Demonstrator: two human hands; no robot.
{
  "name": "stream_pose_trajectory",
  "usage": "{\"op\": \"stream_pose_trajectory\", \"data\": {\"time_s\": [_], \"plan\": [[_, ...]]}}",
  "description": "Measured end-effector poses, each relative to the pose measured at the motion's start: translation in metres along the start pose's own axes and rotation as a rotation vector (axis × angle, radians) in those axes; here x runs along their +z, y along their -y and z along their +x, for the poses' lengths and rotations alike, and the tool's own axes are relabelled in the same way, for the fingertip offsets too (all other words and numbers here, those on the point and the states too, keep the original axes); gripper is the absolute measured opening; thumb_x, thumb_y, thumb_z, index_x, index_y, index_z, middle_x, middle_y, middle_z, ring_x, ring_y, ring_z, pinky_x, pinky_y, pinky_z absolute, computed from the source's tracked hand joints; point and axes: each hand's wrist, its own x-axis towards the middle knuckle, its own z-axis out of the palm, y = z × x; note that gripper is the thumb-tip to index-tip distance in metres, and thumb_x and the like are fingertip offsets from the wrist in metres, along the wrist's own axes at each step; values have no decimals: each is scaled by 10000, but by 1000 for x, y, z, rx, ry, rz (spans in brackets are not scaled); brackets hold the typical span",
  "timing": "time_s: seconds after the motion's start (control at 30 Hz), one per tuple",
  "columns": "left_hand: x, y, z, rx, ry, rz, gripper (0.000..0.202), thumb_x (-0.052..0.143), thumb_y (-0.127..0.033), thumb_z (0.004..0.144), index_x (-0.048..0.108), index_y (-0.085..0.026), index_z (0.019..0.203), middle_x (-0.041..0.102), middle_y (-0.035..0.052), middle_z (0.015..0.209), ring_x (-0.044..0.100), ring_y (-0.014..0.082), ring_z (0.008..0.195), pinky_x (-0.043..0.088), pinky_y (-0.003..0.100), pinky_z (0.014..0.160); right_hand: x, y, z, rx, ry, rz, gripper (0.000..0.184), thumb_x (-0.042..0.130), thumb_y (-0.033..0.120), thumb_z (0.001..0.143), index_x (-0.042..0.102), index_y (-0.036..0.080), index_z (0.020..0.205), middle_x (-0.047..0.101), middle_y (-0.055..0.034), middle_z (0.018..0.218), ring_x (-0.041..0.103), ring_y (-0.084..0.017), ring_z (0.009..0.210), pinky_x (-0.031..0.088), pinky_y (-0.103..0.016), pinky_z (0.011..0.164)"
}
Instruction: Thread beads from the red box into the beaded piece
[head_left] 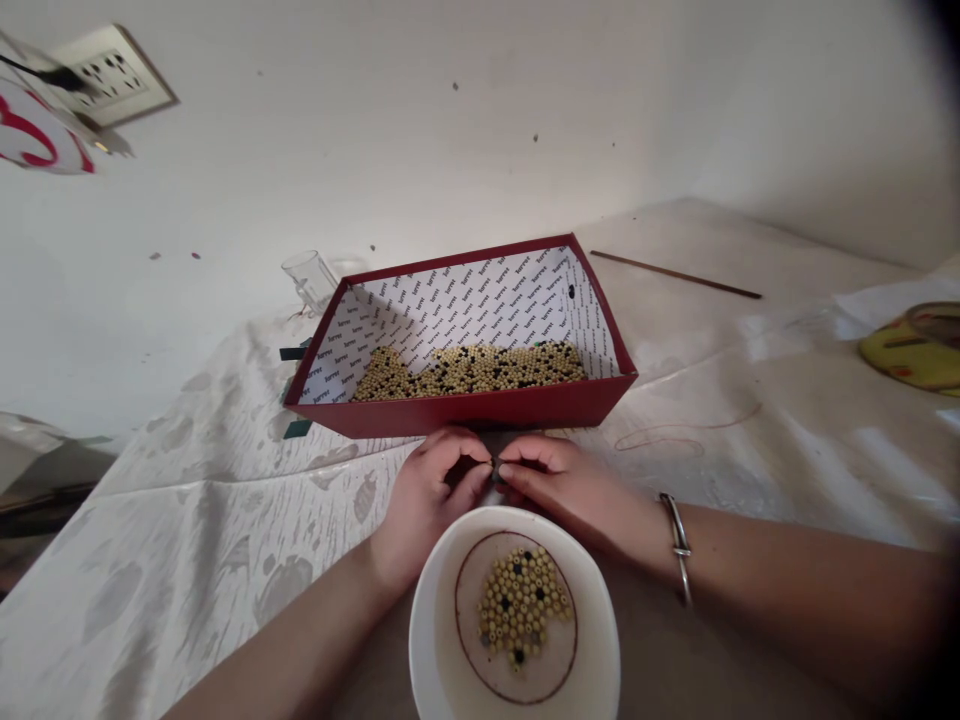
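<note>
My left hand and my right hand meet fingertip to fingertip just in front of a red box. Both pinch something tiny and dark between them, too small to name. The box has a patterned white lining and holds a heap of cream and black beads. Right below my hands stands a white bowl with a small pile of the same beads. A metal bangle sits on my right wrist.
A pale leaf-patterned cloth covers the table. A thin red thread lies to the right of the box, a brown stick farther back, a yellow tin at the right edge, a clear glass behind the box.
</note>
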Motion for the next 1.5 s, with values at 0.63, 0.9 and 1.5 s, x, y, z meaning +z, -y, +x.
{"op": "stream_pose_trajectory", "data": {"time_s": [0.63, 0.9, 1.5], "plan": [[-6, 0, -1, 242, -35, 249, 67, 527, -200, 785, 579, -217, 825, 524, 26, 951, 480, 141, 903, 388, 296, 811, -3, 0, -1, -20, 11, -16, 183, 444, 267, 810, 587, 169, 752, 603, -6, 737, 523, -112, 688, 394, -219, 630], [-10, -2, 0, 242, -53, 290, 54, 542, -194, 767, 576, -204, 807, 534, 29, 935, 481, 145, 890, 395, 295, 795, -2, -2, 0, -1, 8, 11, 194, 442, 289, 811, 588, 168, 764, 602, -12, 728, 524, -115, 670, 396, -223, 612], [-10, -1, 1, 290, -103, 336, 49, 542, -174, 765, 570, -188, 802, 574, 27, 881, 506, 141, 853, 409, 297, 782, -2, -1, -1, 2, 14, -1, 191, 453, 287, 812, 587, 167, 752, 605, -7, 712, 525, -106, 644, 395, -219, 604]]}}
